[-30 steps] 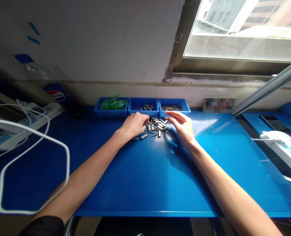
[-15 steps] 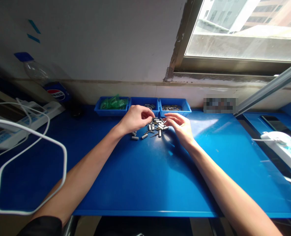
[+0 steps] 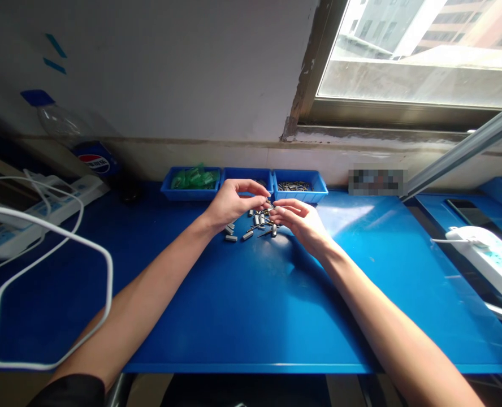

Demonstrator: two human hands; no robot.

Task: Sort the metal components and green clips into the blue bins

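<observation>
One small metal piece (image 3: 269,202) above a scatter of metal parts (image 3: 247,234)

Head view: the left hand (image 3: 234,202) has its grip pinching the piece; the right hand (image 3: 305,223) has its grip closed on the near end. The parts overlap too much to count. Three blue bins (image 3: 190,195) stand behind. Around the blue surface (image 3: 234,316): one Pepsi bottle (image 3: 93,161), two white power strips (image 3: 490,249), a grey wall (image 3: 170,73), one sunlit window (image 3: 386,82).

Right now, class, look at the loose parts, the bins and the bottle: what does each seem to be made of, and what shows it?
Loose parts: probably metal, fairly smooth; silvery-grey sides catch the light.
Bins: likely moulded plastic, slight sheen; even blue colour, thin raised rims.
Bottle: apparently clear plastic, glossy; see-through shoulder with highlights.
</observation>
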